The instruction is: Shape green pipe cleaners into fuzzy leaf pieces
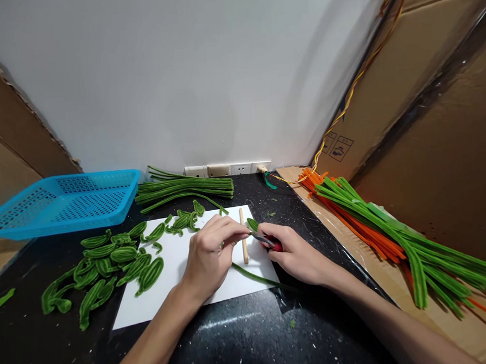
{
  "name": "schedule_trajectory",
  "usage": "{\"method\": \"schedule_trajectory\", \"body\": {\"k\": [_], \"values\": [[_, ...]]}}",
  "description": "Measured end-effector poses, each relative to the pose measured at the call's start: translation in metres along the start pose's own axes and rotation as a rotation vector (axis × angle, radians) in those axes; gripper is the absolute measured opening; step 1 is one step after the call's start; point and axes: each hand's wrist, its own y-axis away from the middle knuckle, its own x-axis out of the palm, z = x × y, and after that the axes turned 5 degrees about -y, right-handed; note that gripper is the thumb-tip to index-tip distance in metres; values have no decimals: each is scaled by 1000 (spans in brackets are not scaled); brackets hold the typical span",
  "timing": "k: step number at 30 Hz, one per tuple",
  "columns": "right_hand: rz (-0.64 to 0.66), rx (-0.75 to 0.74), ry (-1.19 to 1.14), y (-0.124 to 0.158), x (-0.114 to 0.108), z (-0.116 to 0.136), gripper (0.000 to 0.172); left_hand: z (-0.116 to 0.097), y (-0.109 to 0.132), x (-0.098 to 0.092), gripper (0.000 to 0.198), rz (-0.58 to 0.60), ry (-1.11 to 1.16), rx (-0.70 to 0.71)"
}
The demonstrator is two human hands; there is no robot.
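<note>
My left hand (212,248) is closed, thumb and fingertips pinched on a green pipe cleaner (255,274) whose long tail runs out below over the white sheet (172,267). In my right hand (291,250) is a small red-handled tool (275,244) with dark metal jaws. Its jaws meet the left fingertips; whether it is pliers or scissors I cannot tell. Behind them shows a small green leaf-shaped loop (252,224). A thin wooden stick (243,237) lies on the sheet between my hands. Several coiled green pipe-cleaner leaves (123,254) are heaped to the left.
A bundle of dark green pipe cleaners (185,190) lies along the wall. At the left stands a blue plastic basket (124,209). Bright green pipe cleaners (379,228) and orange ones (367,234) lie on cardboard (457,333) at the right. Wall sockets (242,169) hold a plugged cable.
</note>
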Motion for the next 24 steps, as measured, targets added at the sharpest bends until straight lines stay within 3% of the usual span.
{"method": "schedule_trajectory", "body": {"k": [5,11,14,17,21,24], "values": [[16,-12,-44,0,-1,2,24,1,-4,-3,17,-14,18,19],[-142,-15,92,-2,0,-1,21,-1,-1,1,12,39,32,-80],[-216,-22,108,-3,0,-3,24,-4,-1,2,13,10,64,-170],[-242,-24,2,-2,-1,-2,22,-6,-2,3,15,14,107,-255],[-241,-60,-168,-1,0,6,12,-7,-1,6,18,113,186,-307],[-216,-89,-216,1,1,11,15,-8,3,11,21,159,258,-312]]}}
